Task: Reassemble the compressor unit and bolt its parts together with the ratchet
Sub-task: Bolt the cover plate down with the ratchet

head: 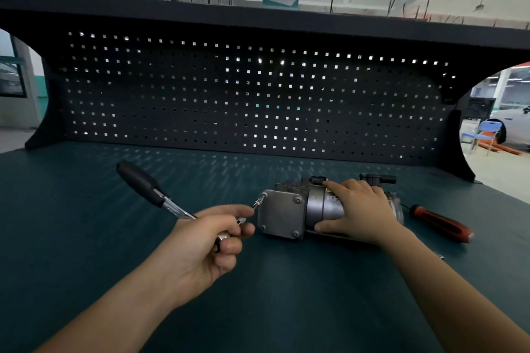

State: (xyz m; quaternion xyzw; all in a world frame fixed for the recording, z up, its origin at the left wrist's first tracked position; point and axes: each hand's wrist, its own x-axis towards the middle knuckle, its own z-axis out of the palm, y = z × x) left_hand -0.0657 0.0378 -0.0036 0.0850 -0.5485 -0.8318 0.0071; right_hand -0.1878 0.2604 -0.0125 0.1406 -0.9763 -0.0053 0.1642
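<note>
Gripping the ratchet near its head, left hand, bit on a corner bolt, right hand clasped around the compressor on the surface, screwdriver nearby.

A dark green bench fills the lower view. At 3 o'clock a screwdriver with an orange-and-black handle lies flat on it. A black pegboard stands along the far edge at 12 o'clock, under a dark shelf. Beyond, at 3 o'clock, a blue chair stands near a white car.
</note>
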